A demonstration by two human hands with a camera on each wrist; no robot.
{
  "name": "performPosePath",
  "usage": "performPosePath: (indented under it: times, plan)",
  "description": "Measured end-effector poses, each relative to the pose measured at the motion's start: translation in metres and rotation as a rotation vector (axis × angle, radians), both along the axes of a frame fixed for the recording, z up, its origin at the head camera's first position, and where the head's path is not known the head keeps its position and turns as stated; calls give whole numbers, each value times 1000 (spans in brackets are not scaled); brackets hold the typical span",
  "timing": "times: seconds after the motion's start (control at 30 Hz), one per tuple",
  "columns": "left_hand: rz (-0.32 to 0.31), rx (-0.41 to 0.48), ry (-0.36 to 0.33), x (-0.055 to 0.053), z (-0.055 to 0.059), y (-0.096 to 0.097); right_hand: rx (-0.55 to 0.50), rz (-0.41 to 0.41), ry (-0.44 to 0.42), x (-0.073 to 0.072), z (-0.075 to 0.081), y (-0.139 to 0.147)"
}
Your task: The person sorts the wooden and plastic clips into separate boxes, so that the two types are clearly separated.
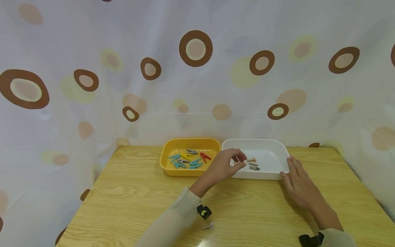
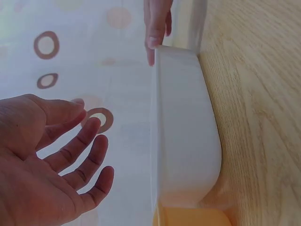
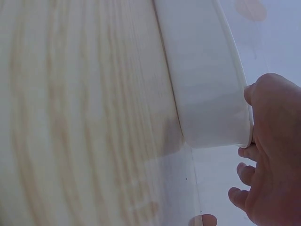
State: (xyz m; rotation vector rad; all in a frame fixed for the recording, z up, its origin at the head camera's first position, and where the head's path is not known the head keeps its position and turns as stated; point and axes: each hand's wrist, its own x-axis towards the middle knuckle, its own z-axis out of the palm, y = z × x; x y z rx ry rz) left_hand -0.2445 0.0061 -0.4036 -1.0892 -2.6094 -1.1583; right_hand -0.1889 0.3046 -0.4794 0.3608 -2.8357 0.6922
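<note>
My left hand (image 1: 226,163) hovers over the left part of a white tray (image 1: 256,175). Its thumb and fingers are loosely bent, and in the left wrist view nothing shows between the fingertips. Below the hand, several small clothespins (image 1: 254,167), pale and brownish, lie in the tray. At the tray's front right corner rests my right hand (image 1: 300,188), thumb against the rim and fingers extended along the right side. In the right wrist view the thumb tip touches the rim while the outer fingers stand away from the tray wall.
A yellow tray (image 1: 185,173) stands close against the white one on its left. It holds several plastic clothespins (image 1: 195,163) in blue, yellow, red and grey. A small pale piece (image 1: 209,225) lies on the wooden table (image 1: 139,192) near the left sleeve. A patterned curtain (image 1: 197,85) hangs behind.
</note>
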Motion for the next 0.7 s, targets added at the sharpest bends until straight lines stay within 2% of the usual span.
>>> performPosePath:
  times: [0.3,0.47,0.7]
  plan:
    - [-15,29,-23,38,-9,-33,7,-6,-1,-1,-1,0]
    - [-7,64,-87,55,-14,-48,8,-6,-4,-1,-2,1]
    - [32,39,-178,74,-21,-70,2,-4,2,-1,-2,2]
